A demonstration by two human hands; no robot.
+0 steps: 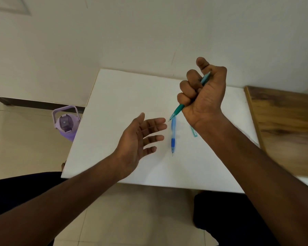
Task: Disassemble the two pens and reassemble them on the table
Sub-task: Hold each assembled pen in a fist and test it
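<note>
Off the table's left edge, down on the tiled floor, stands a lilac water bottle [66, 121], well clear of the work. Next comes the white table [117, 103] itself, with bare surface on its left half and a near edge running just ahead of the person's lap. Above that bare part hovers the left hand [140, 137], palm turned inward, fingers straight and spread, holding nothing. Just right of its fingertips lies the blue pen [173, 137], flat on the table with its fine tip toward the person. It looks light, stiff and smooth, so it would likely roll or skid if nudged; the darker rubber sleeve near the tip seems the surest place to pinch it. Raised above it, the right hand [203, 93] is clenched in a fist round the green pen [177, 110], whose tip points down toward the blue pen's far end (the two seem just apart, though that is hard to judge). A thin greenish piece [194, 132] lies by the right wrist, partly hidden; small loose parts like this could easily roll off. Farther right, a wooden board [283, 121] borders the white top, leaving the roomiest ground on the left
</note>
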